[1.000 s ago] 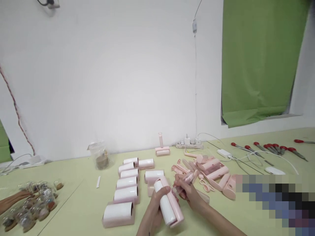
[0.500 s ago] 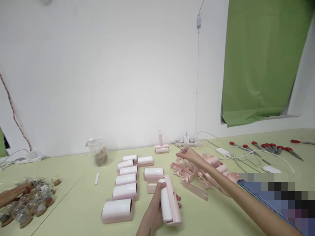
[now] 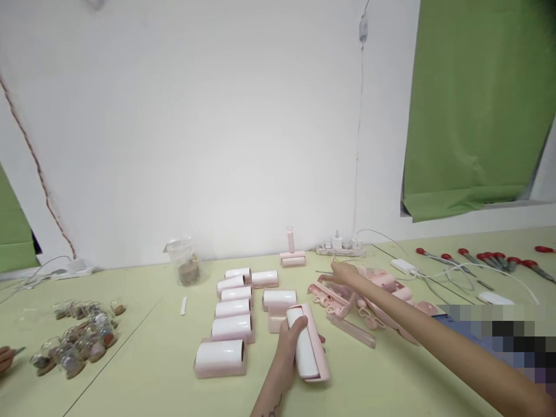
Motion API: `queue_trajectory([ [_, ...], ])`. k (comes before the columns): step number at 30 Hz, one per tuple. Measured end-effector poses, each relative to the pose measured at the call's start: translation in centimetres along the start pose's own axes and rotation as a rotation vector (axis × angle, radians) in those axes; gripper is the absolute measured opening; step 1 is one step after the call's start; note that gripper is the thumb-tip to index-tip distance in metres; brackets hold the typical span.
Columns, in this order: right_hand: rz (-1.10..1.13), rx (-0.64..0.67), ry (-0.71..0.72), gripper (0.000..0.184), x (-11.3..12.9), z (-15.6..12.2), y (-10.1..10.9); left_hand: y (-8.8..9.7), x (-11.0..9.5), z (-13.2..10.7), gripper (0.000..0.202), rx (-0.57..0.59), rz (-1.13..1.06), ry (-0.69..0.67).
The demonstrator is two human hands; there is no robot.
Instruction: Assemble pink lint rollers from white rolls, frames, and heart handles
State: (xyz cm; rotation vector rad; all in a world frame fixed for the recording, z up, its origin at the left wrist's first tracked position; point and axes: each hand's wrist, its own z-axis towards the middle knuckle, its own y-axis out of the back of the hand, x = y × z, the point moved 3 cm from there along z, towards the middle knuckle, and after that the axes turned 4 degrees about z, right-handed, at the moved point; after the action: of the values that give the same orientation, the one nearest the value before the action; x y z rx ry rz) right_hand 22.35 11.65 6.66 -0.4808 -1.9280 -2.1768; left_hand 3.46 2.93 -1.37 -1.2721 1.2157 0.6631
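Note:
My left hand (image 3: 292,341) is wrapped around a lint roller (image 3: 306,344) with a white paper roll and a pale pink cover, held tilted above the table's front. My right hand (image 3: 346,274) reaches over the back left of a heap of pink plastic parts (image 3: 332,298). Its fingers point left and look apart; no held thing shows, though the undersides are hidden. Left of my left hand, several white rolls in pink covers (image 3: 220,357) lie in a column. Another covered roll (image 3: 280,299) and a translucent pink cover (image 3: 278,323) lie just behind the held roller.
At the back stands a pink lint roller with its handle up (image 3: 292,255), beside a power strip (image 3: 341,251). Red-handled tools (image 3: 489,259), white cables and a blurred-out screen (image 3: 499,336) are at right. Small glass domes (image 3: 87,333) and another person's hand (image 3: 5,358) are at left.
The view has shifted, so things appear further right. My right hand has lowered toward the pink parts and its fingers have extended. My left hand still holds the lint roller.

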Motion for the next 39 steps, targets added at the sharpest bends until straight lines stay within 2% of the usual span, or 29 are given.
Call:
queue_trajectory([
  [3, 0.152, 0.059, 0.132, 0.025, 0.9, -3.8, -0.8, 0.4, -0.8, 0.4, 0.039, -0.113, 0.215, -0.203],
  [6, 0.312, 0.081, 0.296, 0.031, 2.3, -8.2, -2.2, 0.9, -1.7, 0.3, 0.028, -0.214, 0.396, -0.364],
  [8, 0.472, 0.018, 0.441, 0.027, 3.0, -10.5, -2.9, 1.0, -2.2, 0.0, 0.020, -0.240, 0.524, -0.459],
  [10, 0.563, -0.050, 0.526, 0.023, 3.2, -11.8, -3.2, 0.9, -2.6, -0.4, 0.018, -0.242, 0.630, -0.518],
  [14, 0.518, -0.073, 0.491, 0.021, 2.9, -12.4, -3.2, 0.8, -3.0, -0.8, 0.019, -0.270, 0.702, -0.523],
  [21, 0.524, 0.121, 0.336, 0.024, 2.1, -12.8, -2.6, 0.5, -2.8, -1.0, 0.018, -0.223, 0.787, -0.536],
  [26, 0.654, 0.334, 0.139, 0.034, 1.9, -13.3, -2.5, 0.1, -2.6, -1.4, 0.018, -0.196, 0.851, -0.564],
  [32, 0.547, 0.154, 0.198, 0.042, 3.9, -14.6, -1.3, -0.3, -2.5, -1.6, 0.019, -0.180, 0.940, -0.565],
  [35, 0.540, 0.134, 0.269, 0.046, 4.4, -14.6, -2.4, -0.3, -2.4, -1.6, 0.018, -0.201, 0.961, -0.554],
  [39, 0.671, 0.064, 0.349, 0.048, 4.0, -14.1, -4.7, 0.0, -2.2, -1.7, 0.018, -0.221, 0.932, -0.540],
])
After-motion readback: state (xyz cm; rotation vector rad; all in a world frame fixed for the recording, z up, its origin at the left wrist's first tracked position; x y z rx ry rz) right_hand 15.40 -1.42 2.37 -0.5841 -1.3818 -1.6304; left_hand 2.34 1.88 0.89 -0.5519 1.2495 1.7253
